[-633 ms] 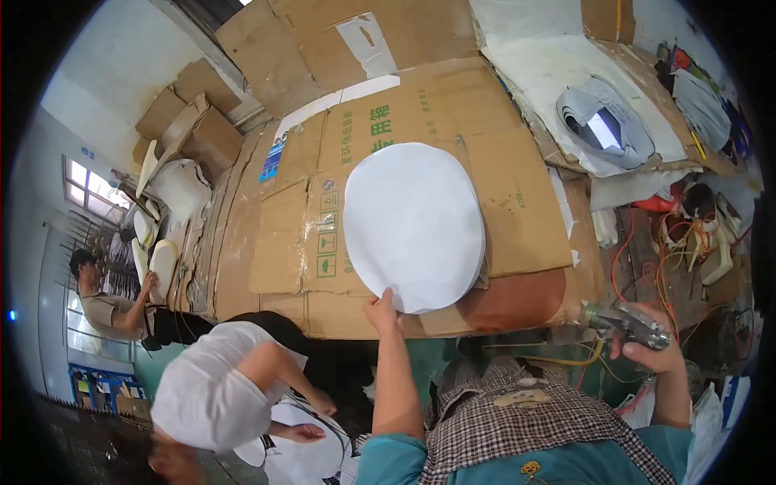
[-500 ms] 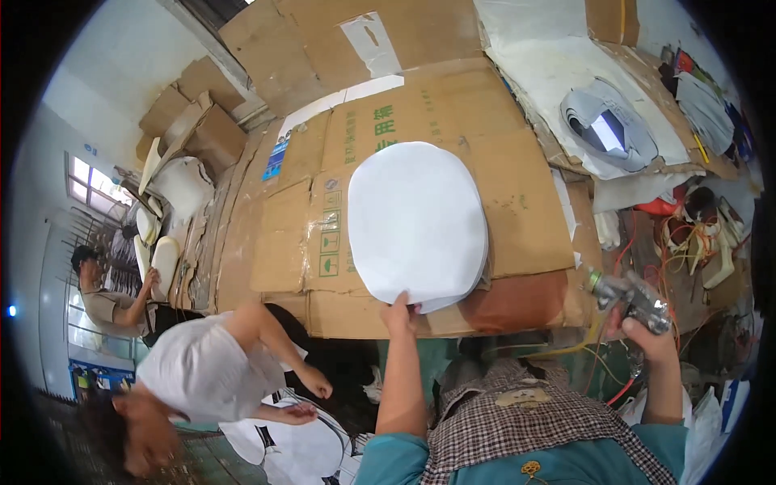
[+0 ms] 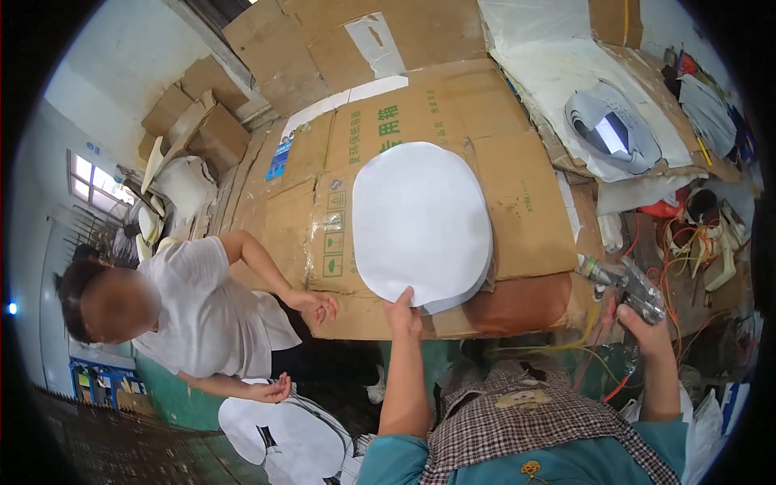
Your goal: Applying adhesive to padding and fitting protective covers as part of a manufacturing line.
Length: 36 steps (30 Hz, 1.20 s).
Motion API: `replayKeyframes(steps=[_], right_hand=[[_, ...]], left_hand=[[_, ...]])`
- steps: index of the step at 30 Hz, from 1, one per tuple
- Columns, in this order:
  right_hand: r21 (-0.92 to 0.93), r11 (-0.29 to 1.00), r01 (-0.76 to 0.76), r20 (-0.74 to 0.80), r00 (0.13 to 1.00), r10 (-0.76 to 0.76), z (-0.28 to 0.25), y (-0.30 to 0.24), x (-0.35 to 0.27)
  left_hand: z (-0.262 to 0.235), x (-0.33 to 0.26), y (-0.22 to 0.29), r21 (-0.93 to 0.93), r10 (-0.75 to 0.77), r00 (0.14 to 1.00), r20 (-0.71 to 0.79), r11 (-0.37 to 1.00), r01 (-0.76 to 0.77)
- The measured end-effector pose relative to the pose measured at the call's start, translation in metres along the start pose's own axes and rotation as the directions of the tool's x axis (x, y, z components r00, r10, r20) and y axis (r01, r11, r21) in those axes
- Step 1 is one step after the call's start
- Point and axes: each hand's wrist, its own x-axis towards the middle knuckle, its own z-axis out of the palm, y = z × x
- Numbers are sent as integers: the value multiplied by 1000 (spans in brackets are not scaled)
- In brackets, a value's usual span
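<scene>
The cardboard tabletop [image 3: 517, 202] is brown with green marks. By its front edge, the round sheet [image 3: 422, 220] is white. The spray gun [image 3: 643, 296] is silver. The apron [image 3: 501, 428] has little dark and white checks.

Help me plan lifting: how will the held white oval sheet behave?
The white oval sheet looks thin-edged, so probably light. Broad and held at one edge by the left hand, it might sag. Lying flat, rolling seems unlikely.

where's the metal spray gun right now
In the head view, the metal spray gun is toward the right, in the person's right grip, to the right of the reddish-brown patch on the cardboard-covered table.
</scene>
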Motion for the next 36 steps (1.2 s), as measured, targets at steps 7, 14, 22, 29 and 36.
replayKeyframes(steps=[7, 14, 22, 29, 36], right_hand=[[-2, 999, -39, 14, 999, 39, -10, -15, -20], [10, 998, -59, 55, 997, 59, 7, -15, -30], [-195, 976, -100, -66, 994, 88, -4, -31, -49], [-47, 991, -128, 120, 984, 133, 23, -14, -62], [-10, 1000, -8, -99, 995, 7, 39, -9, -48]], left_hand=[[2, -64, 145, -456, 263, 953, 150, 874, -169], [-67, -71, 263, -550, 594, 689, 415, 767, -330], [-109, -120, 256, -486, 711, 699, -70, 588, -647], [-123, -137, 251, -337, 716, 571, -401, 464, -819], [-126, -114, 210, -831, 619, 753, -222, 284, -478]])
